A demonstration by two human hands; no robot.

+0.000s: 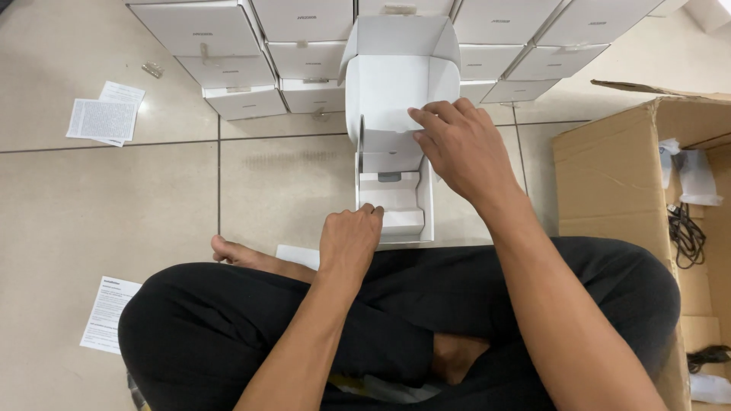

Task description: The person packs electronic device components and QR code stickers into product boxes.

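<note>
While seated, both hands (403,183) on open white box (396,91).

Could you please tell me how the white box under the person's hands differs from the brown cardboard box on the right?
The white box is smooth white card; the cardboard box is plain brown and larger. The white box holds a fitted white insert; the cardboard box holds loose black cables and wrapped items. Both hands, left hand and right hand, touch the white box; neither touches the cardboard box. Both stand open on the floor.

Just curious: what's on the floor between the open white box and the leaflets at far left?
Head view: only bare floor tiles lie between the open white box and the leaflets.
</note>
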